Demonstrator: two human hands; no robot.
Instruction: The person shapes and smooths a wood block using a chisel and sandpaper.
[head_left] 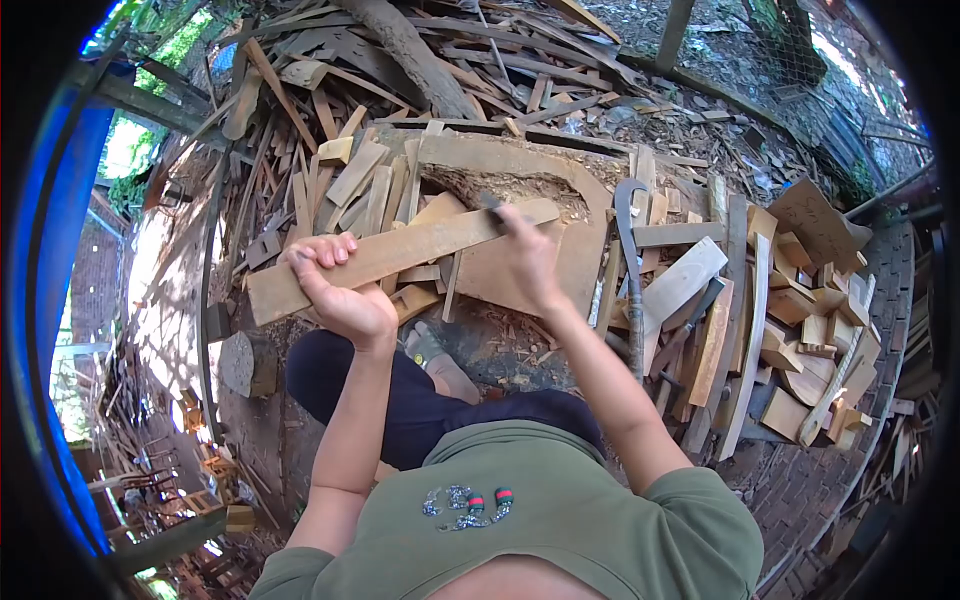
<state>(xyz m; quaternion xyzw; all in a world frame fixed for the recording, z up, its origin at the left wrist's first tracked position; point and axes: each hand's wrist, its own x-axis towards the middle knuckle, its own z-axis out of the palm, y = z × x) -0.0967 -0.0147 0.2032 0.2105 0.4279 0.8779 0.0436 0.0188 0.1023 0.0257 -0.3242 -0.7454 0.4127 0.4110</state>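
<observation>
My left hand point(342, 292) is closed around the left end of a long, flat wooden board point(425, 243), its fingers curled over the upper edge. The board slants up to the right, over a worn wooden block point(510, 258) with a rough, hollowed top. Close to the board's right end, my right hand point(530, 252) is blurred by motion. Its fingers are closed on a small dark object point(491, 203) whose kind I cannot make out. Right of the block lies a hooked blade point(627, 215) with a long handle.
Loose wood strips point(365, 190) lean left of the block. Stacked offcuts point(810, 340) and longer boards point(690, 280) lie at the right. A scrap heap point(530, 70) with a thick branch point(415, 55) rises behind. A log stump point(248, 364) stands near my left knee.
</observation>
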